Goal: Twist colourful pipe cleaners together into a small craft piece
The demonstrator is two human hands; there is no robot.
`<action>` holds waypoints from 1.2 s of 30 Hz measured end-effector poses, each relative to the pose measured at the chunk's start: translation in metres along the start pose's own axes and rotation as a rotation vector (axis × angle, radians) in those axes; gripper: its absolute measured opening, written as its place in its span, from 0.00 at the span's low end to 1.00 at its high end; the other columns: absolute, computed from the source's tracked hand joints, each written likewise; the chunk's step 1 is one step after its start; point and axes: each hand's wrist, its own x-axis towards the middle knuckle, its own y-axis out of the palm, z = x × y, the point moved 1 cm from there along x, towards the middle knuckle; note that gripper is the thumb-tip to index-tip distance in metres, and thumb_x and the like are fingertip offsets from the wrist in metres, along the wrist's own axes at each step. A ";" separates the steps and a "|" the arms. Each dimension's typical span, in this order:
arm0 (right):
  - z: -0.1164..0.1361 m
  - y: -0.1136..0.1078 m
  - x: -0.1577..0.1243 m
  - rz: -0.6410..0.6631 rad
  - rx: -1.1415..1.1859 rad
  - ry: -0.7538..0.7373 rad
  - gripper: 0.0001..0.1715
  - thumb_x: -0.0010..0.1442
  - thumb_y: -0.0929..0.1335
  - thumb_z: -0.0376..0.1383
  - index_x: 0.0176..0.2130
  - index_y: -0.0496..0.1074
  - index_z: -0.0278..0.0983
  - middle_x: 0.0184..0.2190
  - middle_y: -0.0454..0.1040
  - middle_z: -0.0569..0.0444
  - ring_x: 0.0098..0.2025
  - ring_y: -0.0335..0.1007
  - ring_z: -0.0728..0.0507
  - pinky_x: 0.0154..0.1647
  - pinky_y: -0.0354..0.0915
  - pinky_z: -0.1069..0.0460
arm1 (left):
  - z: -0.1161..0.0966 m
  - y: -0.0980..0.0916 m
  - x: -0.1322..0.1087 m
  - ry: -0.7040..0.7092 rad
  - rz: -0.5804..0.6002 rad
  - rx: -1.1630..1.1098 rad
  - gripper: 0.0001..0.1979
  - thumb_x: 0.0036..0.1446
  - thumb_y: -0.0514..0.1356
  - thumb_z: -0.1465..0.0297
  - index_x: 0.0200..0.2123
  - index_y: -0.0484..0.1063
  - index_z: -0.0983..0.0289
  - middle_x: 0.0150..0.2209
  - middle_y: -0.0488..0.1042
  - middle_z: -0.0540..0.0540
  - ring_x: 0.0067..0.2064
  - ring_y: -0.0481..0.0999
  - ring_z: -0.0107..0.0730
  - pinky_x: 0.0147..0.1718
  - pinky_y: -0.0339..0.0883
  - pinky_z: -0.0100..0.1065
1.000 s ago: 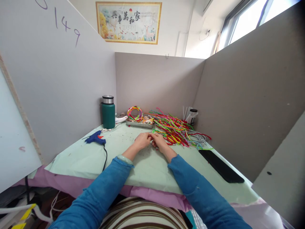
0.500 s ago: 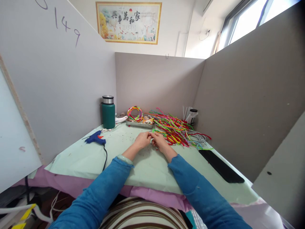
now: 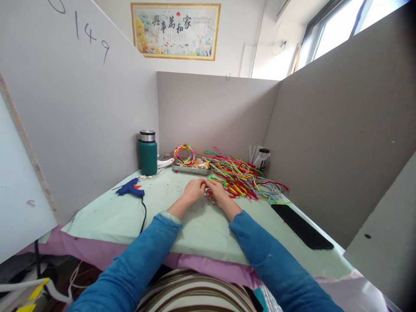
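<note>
My left hand (image 3: 195, 190) and my right hand (image 3: 217, 191) meet above the middle of the table, fingertips pinched together. Whatever sits between the fingers is too small or too hidden to name. Just behind and to the right of my hands lies a loose heap of colourful pipe cleaners (image 3: 238, 173). Beyond my hands stands a metal tray (image 3: 191, 170) with small mixed pieces in it, and a ring of several twisted coloured strands (image 3: 184, 154) leans up at that tray.
To the left lie a blue glue gun (image 3: 130, 188) with its black cord and a green bottle (image 3: 148, 157). A black flat strip (image 3: 302, 226) rests at the right, near a clear container with a black lid (image 3: 262, 158). Grey partitions (image 3: 214, 108) enclose the table.
</note>
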 end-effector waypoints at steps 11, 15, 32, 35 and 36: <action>0.001 0.002 -0.001 0.000 -0.031 -0.010 0.23 0.49 0.67 0.53 0.29 0.65 0.37 0.18 0.64 0.60 0.16 0.56 0.54 0.13 0.48 0.57 | 0.000 -0.001 -0.001 -0.047 -0.036 0.070 0.15 0.59 0.48 0.68 0.37 0.74 0.62 0.35 0.77 0.56 0.36 0.73 0.31 0.36 0.60 0.29; 0.003 0.003 -0.002 0.015 -0.045 0.012 0.24 0.48 0.67 0.55 0.28 0.65 0.36 0.18 0.63 0.60 0.16 0.55 0.53 0.14 0.48 0.57 | 0.000 -0.002 -0.001 -0.060 -0.050 0.083 0.15 0.59 0.47 0.67 0.37 0.74 0.61 0.36 0.77 0.56 0.37 0.73 0.32 0.37 0.60 0.29; 0.003 0.004 -0.005 0.049 -0.096 0.040 0.22 0.49 0.67 0.53 0.27 0.62 0.38 0.15 0.57 0.64 0.14 0.53 0.53 0.14 0.48 0.57 | 0.003 -0.004 -0.001 -0.165 -0.124 0.135 0.16 0.59 0.47 0.66 0.42 0.73 0.60 0.39 0.77 0.57 0.41 0.74 0.35 0.38 0.62 0.31; 0.005 0.004 -0.006 0.025 -0.128 0.003 0.20 0.48 0.67 0.50 0.25 0.63 0.37 0.14 0.57 0.63 0.15 0.51 0.53 0.14 0.48 0.56 | 0.002 -0.004 -0.001 -0.182 -0.129 0.126 0.16 0.59 0.48 0.65 0.43 0.73 0.59 0.40 0.77 0.57 0.41 0.74 0.36 0.38 0.62 0.32; 0.006 0.004 -0.007 0.012 -0.139 -0.013 0.19 0.48 0.68 0.49 0.25 0.64 0.37 0.15 0.58 0.62 0.16 0.52 0.53 0.15 0.48 0.56 | 0.002 -0.004 -0.001 -0.185 -0.131 0.122 0.16 0.59 0.48 0.65 0.43 0.73 0.59 0.40 0.77 0.57 0.41 0.74 0.36 0.38 0.62 0.32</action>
